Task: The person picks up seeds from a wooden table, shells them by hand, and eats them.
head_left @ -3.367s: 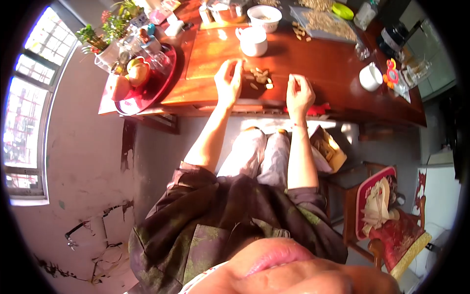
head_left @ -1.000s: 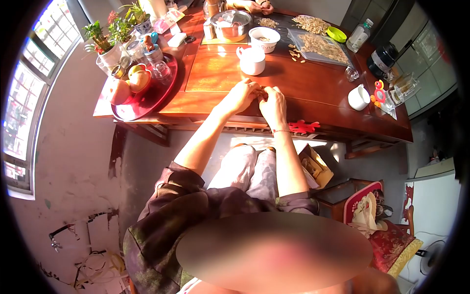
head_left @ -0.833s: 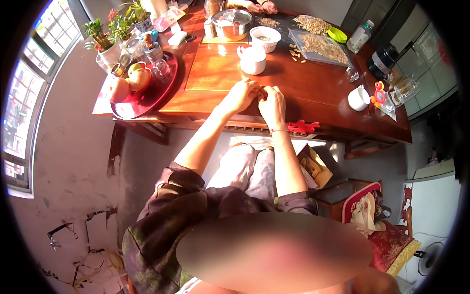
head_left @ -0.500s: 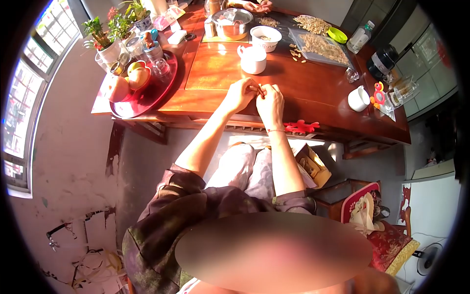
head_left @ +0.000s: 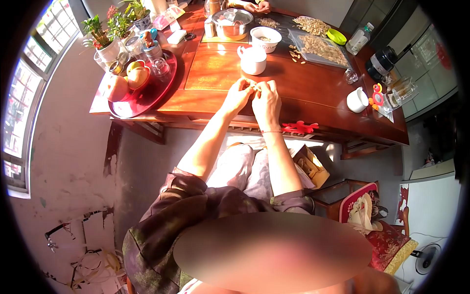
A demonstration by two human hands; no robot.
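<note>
Over the near edge of the wooden table [head_left: 210,73], my left hand [head_left: 238,96] and my right hand [head_left: 267,100] meet fingertip to fingertip. Both are closed in a pinch around a small pale piece [head_left: 253,85]. Its kind is too small to make out, and the fingers cover much of it. Just beyond them stands a white mug [head_left: 253,62] with its handle to the left. Behind the mug is a white bowl [head_left: 266,45] with some pale bits inside.
Pale elongated pods, seemingly peanuts [head_left: 318,44], lie in a clear tray and loose at the back right. Another person's hands [head_left: 257,7] are at the far edge. A red tray [head_left: 169,83] with fruit sits left; a white cup [head_left: 357,100] and a bottle [head_left: 360,39] stand right.
Both hands have shifted slightly left, and my fingertips have turned so that a pale piece shows between them. The objects on the table have stayed in place.
</note>
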